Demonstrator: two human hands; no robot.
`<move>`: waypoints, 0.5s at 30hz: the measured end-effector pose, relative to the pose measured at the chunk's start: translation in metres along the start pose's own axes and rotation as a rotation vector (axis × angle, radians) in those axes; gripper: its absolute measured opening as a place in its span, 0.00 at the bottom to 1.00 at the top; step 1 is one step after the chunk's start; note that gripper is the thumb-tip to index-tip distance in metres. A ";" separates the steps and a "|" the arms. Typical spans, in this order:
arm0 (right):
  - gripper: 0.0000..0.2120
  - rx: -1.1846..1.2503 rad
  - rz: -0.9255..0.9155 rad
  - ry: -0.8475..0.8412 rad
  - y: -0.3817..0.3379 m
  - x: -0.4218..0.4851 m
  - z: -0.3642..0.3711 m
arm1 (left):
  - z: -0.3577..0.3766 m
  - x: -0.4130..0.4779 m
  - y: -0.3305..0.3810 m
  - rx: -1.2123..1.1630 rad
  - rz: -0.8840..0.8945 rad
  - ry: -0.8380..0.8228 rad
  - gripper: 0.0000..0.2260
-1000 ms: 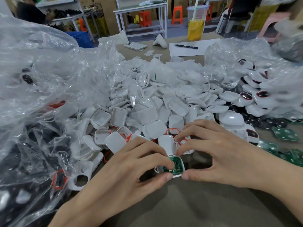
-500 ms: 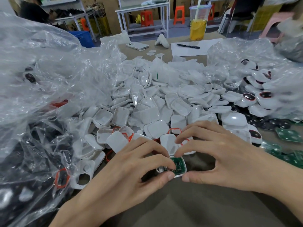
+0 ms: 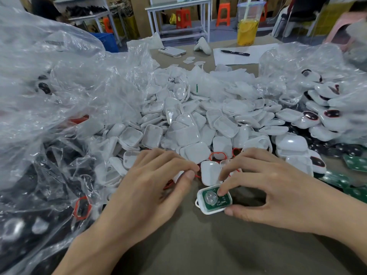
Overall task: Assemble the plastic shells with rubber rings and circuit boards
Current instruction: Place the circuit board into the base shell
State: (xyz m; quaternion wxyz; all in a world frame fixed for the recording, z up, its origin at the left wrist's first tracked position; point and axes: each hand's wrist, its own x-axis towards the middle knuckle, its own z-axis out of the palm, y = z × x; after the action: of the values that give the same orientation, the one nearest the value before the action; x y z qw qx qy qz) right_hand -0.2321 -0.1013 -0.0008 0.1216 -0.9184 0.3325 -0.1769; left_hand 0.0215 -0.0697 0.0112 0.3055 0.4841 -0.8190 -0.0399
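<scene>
on table (image 3: pixel 198 245) | left hand (image 3: pixel 147 187) moved off shell (image 3: pixel 200 207) | right hand (image 3: pixel 278 193) still holds

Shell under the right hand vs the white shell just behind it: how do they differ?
The near shell lies open side up with a green circuit board seated in it; the shell behind shows only plain white plastic, no board visible. The right hand touches the near shell, with a fingertip on the board and the thumb at its edge; the shell behind lies untouched at the foot of the pile. Both are white, rounded-square shells of similar size.
</scene>
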 end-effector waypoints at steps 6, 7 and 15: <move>0.12 -0.011 0.010 -0.016 0.000 -0.001 0.000 | 0.002 -0.003 0.005 -0.021 0.105 -0.164 0.09; 0.12 -0.012 0.012 -0.021 0.000 -0.001 0.000 | 0.002 -0.003 0.005 -0.032 0.117 -0.181 0.08; 0.12 -0.006 0.040 -0.040 -0.003 0.000 -0.001 | 0.004 -0.005 0.007 -0.081 0.147 -0.226 0.07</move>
State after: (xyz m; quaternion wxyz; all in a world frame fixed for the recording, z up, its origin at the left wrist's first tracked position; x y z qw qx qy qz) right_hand -0.2308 -0.0996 0.0007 0.1289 -0.9152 0.3490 -0.1552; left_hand 0.0160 -0.0627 0.0084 0.2326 0.4024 -0.8793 -0.1045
